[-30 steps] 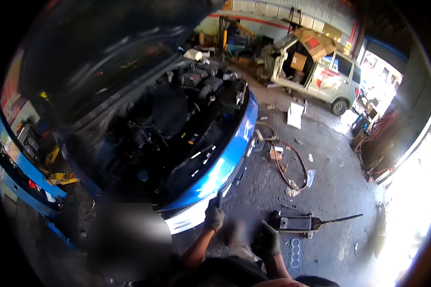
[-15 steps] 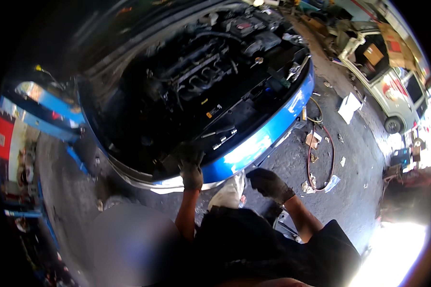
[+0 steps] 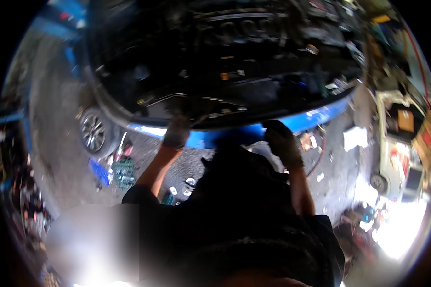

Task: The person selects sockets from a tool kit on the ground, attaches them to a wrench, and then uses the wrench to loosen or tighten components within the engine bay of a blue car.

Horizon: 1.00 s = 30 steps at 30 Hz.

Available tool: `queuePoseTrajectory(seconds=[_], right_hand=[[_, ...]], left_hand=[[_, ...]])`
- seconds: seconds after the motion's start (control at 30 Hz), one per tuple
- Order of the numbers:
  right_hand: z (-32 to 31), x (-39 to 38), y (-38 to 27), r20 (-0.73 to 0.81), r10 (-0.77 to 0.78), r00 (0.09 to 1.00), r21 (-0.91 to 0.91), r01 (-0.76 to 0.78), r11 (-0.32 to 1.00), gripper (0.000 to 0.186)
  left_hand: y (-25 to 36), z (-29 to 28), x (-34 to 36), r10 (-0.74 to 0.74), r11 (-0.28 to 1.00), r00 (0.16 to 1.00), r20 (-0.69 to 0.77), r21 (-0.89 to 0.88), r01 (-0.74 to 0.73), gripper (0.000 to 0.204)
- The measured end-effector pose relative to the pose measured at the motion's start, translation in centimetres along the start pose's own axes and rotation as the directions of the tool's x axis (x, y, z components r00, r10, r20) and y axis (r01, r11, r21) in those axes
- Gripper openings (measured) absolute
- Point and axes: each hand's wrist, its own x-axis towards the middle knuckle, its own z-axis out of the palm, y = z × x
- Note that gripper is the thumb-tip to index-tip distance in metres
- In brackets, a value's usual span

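My left hand (image 3: 177, 133), in a grey work glove, reaches over the front edge of a blue car's open engine bay. Its fingers fade into shadow and blur. Close to them, thin light-coloured strips (image 3: 165, 99) lie along the dark front panel (image 3: 254, 91). My right hand (image 3: 283, 144), also gloved, is at the blue front bumper (image 3: 316, 115), with its dark fingers bent toward the edge. I cannot make out anything in either hand. Deeper in the bay, the engine (image 3: 239, 31) shows its curved intake pipes.
A loose wheel (image 3: 94, 131) is on the floor at left, near a green tray-like item (image 3: 124, 173) and a blue item (image 3: 99, 171). White paper or card (image 3: 355, 137) and a hose (image 3: 318, 162) lie at right. Beyond stands a pale vehicle (image 3: 400, 153).
The view has swung, so the car's front edge now runs nearly level and the wheel shows at left. My right hand has come up from below the bumper to its edge.
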Motion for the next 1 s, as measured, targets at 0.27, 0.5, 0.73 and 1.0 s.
queuePoseTrajectory(seconds=[0.27,0.5,0.73,1.0], right_hand=[[1.2,11.3,4.1,0.27,-0.466,0.843,-0.622,0.522,0.583,0.029],[4.3,13.9,3.6,0.199,-0.42,0.885,-0.72,0.423,0.551,0.08],[8.6,16.5,1.9,0.107,-0.213,0.971,-0.877,0.193,0.439,0.098],[8.5,14.8,2.5,0.066,-0.059,0.996,-0.97,0.078,0.229,0.079]], left_hand=[[3.1,-3.7,3.4,-0.021,0.988,0.993,-0.115,-0.156,0.002,0.036],[7.4,-3.1,6.0,-0.752,-0.397,0.491,0.44,-0.897,0.196,0.02],[9.3,-2.7,9.0,-0.626,-0.133,0.618,0.476,-0.846,0.517,0.028],[8.6,-3.8,9.3,-0.51,0.655,0.815,0.275,-0.49,0.575,0.031]])
